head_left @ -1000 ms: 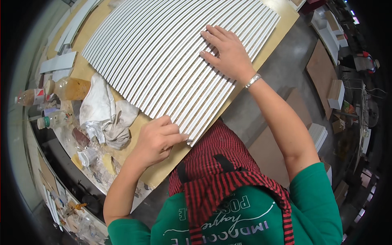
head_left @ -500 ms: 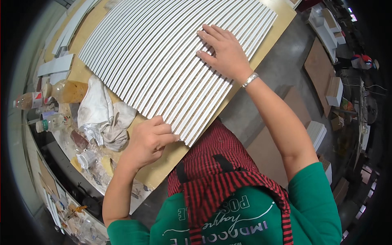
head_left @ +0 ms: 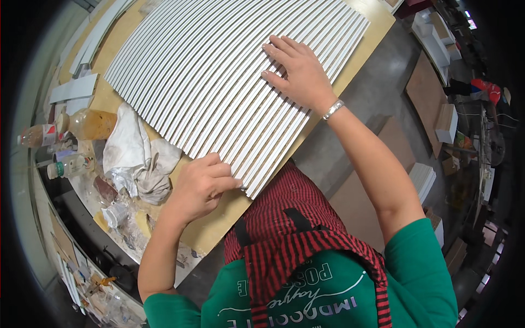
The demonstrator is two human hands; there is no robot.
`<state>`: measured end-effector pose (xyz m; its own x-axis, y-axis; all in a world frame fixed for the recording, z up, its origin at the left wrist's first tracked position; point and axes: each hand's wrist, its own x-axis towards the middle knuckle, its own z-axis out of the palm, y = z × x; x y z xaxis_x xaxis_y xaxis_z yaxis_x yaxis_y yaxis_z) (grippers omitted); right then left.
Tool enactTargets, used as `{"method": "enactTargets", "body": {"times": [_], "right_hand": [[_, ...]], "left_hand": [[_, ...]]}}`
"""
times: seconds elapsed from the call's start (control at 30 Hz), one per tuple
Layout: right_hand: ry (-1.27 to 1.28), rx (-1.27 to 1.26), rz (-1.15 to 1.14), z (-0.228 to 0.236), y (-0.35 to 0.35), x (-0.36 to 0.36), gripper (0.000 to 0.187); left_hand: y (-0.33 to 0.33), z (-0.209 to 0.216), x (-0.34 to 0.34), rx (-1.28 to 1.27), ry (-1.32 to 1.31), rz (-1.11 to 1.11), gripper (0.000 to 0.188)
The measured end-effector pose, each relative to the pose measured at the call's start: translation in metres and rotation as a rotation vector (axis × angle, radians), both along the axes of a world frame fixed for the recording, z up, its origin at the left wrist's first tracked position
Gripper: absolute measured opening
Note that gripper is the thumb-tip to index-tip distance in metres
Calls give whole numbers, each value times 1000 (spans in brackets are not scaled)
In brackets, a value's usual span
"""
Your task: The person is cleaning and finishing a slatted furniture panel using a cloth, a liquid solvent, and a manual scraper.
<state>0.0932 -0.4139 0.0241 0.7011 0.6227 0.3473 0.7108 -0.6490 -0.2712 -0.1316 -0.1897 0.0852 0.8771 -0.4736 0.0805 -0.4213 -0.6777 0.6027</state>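
Observation:
A large panel of narrow white slats [head_left: 219, 93], with gaps between them, lies on the yellowish tabletop [head_left: 205, 235]. Flat on its right-hand slats rests my right hand [head_left: 298, 71], fingers spread. My left hand [head_left: 202, 183] is curled closed at the near corner of the panel, thumb and forefinger pinched together by the slat ends. Anything small between those fingertips is hidden from me.
Crumpled white rags [head_left: 136, 156] lie left of the panel, beside a bottle of amber liquid [head_left: 95, 123], a green-capped bottle [head_left: 71, 165] and a white cup [head_left: 115, 214]. White boards [head_left: 74, 90] sit farther left. Brown boards [head_left: 429, 104] are on the floor at right.
My left hand has slid very slightly right along the slat ends. The right hand stays nearly in place, and the panel looks almost unmoved.

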Motion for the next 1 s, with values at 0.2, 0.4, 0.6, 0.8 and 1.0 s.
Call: {"method": "enactTargets", "body": {"times": [0.2, 0.4, 0.6, 0.8, 1.0], "right_hand": [[11, -10, -4, 2, -5, -2, 59], [48, -6, 31, 1, 4, -1, 59], [53, -23, -21, 15, -10, 3, 61], [224, 38, 37, 4, 12, -3, 65], [282, -25, 12, 14, -3, -9, 68]], "left_hand": [[8, 0, 1, -123, -40, 233, 25], [16, -14, 19, -14, -234, 396, 20], [26, -9, 21, -154, -174, 337, 23], [101, -66, 37, -53, -334, 597, 13], [86, -61, 30, -155, -315, 492, 19]]}}
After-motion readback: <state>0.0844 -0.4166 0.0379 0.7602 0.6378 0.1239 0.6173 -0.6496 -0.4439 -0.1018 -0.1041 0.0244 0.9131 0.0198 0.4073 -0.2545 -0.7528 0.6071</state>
